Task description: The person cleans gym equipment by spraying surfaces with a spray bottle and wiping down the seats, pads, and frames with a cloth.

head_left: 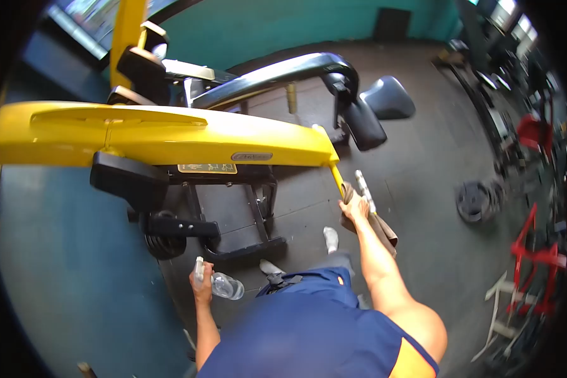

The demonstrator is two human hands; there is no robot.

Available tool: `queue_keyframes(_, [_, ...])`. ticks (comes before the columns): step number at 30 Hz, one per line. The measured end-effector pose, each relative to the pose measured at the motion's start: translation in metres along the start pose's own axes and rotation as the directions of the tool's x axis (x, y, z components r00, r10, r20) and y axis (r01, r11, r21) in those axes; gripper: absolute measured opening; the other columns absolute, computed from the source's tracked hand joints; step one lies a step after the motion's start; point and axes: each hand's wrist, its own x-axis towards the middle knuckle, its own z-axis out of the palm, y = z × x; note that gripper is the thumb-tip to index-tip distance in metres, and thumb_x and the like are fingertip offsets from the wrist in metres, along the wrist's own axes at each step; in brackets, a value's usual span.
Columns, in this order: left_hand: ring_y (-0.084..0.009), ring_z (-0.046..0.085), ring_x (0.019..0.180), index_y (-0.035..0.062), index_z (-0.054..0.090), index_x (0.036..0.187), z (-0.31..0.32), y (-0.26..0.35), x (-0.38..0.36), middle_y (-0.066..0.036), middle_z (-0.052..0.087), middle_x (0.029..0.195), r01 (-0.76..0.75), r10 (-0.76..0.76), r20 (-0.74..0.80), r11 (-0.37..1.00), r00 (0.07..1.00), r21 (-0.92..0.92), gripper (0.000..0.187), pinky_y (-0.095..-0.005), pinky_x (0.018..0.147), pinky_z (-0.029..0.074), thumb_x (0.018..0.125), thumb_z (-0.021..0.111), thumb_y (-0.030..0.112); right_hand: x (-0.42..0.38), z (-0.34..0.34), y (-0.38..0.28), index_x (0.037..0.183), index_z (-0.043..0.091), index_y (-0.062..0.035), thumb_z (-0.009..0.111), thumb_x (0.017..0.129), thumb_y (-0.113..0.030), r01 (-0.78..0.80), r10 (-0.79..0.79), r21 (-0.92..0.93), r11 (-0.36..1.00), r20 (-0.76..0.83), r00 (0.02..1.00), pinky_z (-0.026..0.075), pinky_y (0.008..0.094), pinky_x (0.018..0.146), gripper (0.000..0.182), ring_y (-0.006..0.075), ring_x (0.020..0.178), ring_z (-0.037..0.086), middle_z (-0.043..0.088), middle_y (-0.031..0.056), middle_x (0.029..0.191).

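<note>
My left hand (203,286) is closed around the neck of a clear spray bottle (228,286) with a white trigger head, low beside my body. My right hand (357,208) grips a brown cloth (385,234), pressing it around the thin yellow bar (338,177) at the end of the machine's thick yellow arm (170,140). Part of the cloth hangs down below my wrist. Just right of that hand is a light-coloured handle grip (364,191). The fingers under the cloth are partly hidden.
Black pads (129,179) and a black steel base (246,251) belong to the exercise machine in front of me. A curved black lever (277,75) with pads rises behind the yellow arm. Weight plates (475,201) and a red frame (538,255) stand to the right.
</note>
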Motion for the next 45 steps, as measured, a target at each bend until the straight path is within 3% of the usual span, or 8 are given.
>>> queue_keyframes(5, [-0.0117,0.064,0.074,0.0024,0.069,0.095,0.078,0.028,-0.043,-0.004,0.069,0.085,0.041,-0.049,-0.074,0.994,0.996,-0.099,0.022,-0.0281,0.068,0.052,0.094,0.065,0.024,0.019,-0.010,0.015,0.094,0.073,0.0011,0.071,0.077,-0.049,0.165,-0.168,0.036,0.986,0.123,0.978,0.054,0.0489,0.085,0.053,0.0421,0.095,0.068,0.071,0.0244,0.096])
queue_keyframes(10, [-0.0113,0.064,0.073,0.0007,0.067,0.099,0.112,0.016,-0.071,-0.005,0.069,0.084,0.094,-0.099,-0.027,0.983,0.995,-0.155,0.026,-0.0280,0.069,0.053,0.090,0.065,0.025,0.031,-0.055,0.031,0.102,0.071,-0.0017,0.072,0.076,-0.041,0.122,-0.115,-0.075,0.990,0.093,0.989,0.057,0.0476,0.080,0.047,0.0383,0.091,0.071,0.073,0.0211,0.093])
queue_keyframes(21, [-0.0242,0.069,0.085,-0.0020,0.065,0.092,0.138,0.020,-0.054,-0.014,0.069,0.089,-0.183,0.179,0.051,0.980,0.983,0.083,0.022,-0.0332,0.073,0.052,0.090,0.064,0.020,-0.006,-0.346,0.003,0.095,0.070,-0.0036,0.070,0.085,-0.035,0.147,-0.338,-0.385,0.911,-0.496,0.800,0.055,0.0521,0.075,0.033,0.0415,0.084,0.070,0.072,0.0218,0.087])
queue_keyframes(25, [-0.0285,0.068,0.082,-0.0039,0.064,0.091,0.153,0.011,-0.044,-0.015,0.068,0.088,-0.673,0.676,0.156,0.626,0.720,0.394,0.016,-0.0336,0.077,0.054,0.091,0.060,0.011,-0.025,-0.409,-0.021,0.100,0.069,-0.0004,0.068,0.089,-0.034,0.170,-0.407,-0.459,0.872,-0.488,0.772,0.056,0.0484,0.076,0.035,0.0396,0.085,0.070,0.072,0.0219,0.090])
queue_keyframes(26, [-0.0296,0.068,0.082,-0.0025,0.064,0.089,0.162,0.009,-0.048,-0.015,0.068,0.088,-0.613,0.623,0.085,0.719,0.777,0.328,0.010,-0.0360,0.075,0.056,0.086,0.064,0.007,-0.025,-0.420,-0.023,0.101,0.069,-0.0003,0.068,0.090,-0.035,0.169,-0.433,-0.484,0.859,-0.508,0.744,0.056,0.0484,0.076,0.036,0.0395,0.086,0.070,0.072,0.0218,0.091])
queue_keyframes(29, [-0.0326,0.066,0.078,0.0052,0.069,0.095,0.172,0.004,-0.053,-0.017,0.068,0.091,-0.768,0.849,0.196,0.314,0.490,0.559,0.022,-0.0418,0.064,0.056,0.074,0.075,0.002,-0.023,-0.445,-0.024,0.104,0.068,0.0002,0.064,0.093,-0.041,0.128,-0.495,-0.578,0.806,-0.539,0.681,0.055,0.0481,0.077,0.043,0.0387,0.087,0.070,0.072,0.0209,0.095])
queue_keyframes(38, [-0.0300,0.065,0.072,-0.0007,0.065,0.085,0.186,-0.007,-0.106,-0.015,0.061,0.079,-0.372,0.389,-0.151,0.919,0.909,0.131,0.020,-0.0375,0.064,0.050,0.083,0.071,0.018,0.005,-0.564,-0.037,0.135,0.058,-0.0102,0.062,0.092,-0.050,0.075,-0.644,-0.703,0.707,-0.597,0.479,0.053,0.0467,0.083,0.058,0.0362,0.100,0.068,0.069,0.0188,0.111])
queue_keyframes(45, [-0.0296,0.063,0.073,0.0022,0.064,0.089,0.184,-0.017,-0.128,-0.014,0.063,0.086,-0.604,0.875,-0.017,0.349,0.485,0.717,0.013,-0.0402,0.059,0.052,0.077,0.069,0.006,-0.023,-0.664,-0.090,0.097,0.066,-0.0042,0.059,0.090,-0.051,-0.098,-0.762,-0.784,0.613,-0.620,0.187,0.056,0.0443,0.074,0.048,0.0326,0.079,0.070,0.070,0.0148,0.086])
